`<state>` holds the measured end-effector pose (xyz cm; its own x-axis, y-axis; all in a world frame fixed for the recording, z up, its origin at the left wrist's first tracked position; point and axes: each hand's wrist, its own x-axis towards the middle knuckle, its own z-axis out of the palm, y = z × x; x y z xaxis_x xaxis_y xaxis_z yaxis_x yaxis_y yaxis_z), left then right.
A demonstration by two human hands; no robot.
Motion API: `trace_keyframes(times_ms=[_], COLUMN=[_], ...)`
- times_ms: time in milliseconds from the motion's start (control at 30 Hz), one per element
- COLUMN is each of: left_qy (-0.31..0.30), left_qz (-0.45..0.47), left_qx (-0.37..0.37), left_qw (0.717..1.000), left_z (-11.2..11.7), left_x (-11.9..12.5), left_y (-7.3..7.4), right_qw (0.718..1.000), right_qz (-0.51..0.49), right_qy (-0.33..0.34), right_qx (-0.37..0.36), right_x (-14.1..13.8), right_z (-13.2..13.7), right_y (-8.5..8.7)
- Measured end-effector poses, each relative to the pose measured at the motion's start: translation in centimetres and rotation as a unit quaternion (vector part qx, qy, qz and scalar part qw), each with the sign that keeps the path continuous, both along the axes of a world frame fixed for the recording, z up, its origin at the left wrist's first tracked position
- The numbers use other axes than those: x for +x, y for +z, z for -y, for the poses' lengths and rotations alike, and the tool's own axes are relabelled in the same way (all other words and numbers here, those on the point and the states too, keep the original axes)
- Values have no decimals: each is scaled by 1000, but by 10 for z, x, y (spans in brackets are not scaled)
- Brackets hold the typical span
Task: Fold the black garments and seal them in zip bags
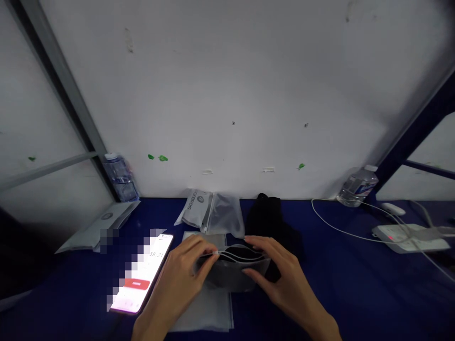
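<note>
In the head view, a frosted zip bag (232,275) with dark contents is held up in front of me, its mouth gaping toward the right. My left hand (190,265) pinches the slider end of its zip between thumb and fingers. Around the right end of the mouth curves my right hand (279,274), thumb in front and fingers behind, spread apart with the bag's edges between them. Below the bag lie flat frosted bags (202,312). Black cloth (268,215) lies just behind my right hand.
A lit phone (151,270) lies left of my left hand. Packed grey bags (194,208) and an unfilled clear bag (225,213) sit by the wall. Bottles stand at the left (121,177) and right (357,187). A white power strip (398,237) with cables lies right.
</note>
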<state>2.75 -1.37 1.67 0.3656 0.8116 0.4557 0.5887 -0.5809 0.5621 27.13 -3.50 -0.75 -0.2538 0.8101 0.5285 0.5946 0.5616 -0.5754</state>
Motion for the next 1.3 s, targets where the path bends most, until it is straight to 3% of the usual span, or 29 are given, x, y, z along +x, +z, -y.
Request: trace_keyframes(times_ms=[300, 600, 967, 1300], left_qy=[-4, 20, 44, 48], left_qz=[-18, -19, -11, -1], left_qx=[-9, -12, 18, -7], left_qw=[1000, 1000, 999, 999], left_z=[-2, 1, 1, -3], left_x=[-9, -16, -18, -9], left_y=[3, 4, -3, -12], right_qw=[999, 998, 999, 992], right_qz=[-40, -58, -17, 102], right_qy=[-30, -24, -33, -72], right_qx=[-6, -15, -8, 30], right_x=[-2, -3, -4, -18], right_z=[-9, -7, -6, -9], right_y=[-12, -9, -2, 9])
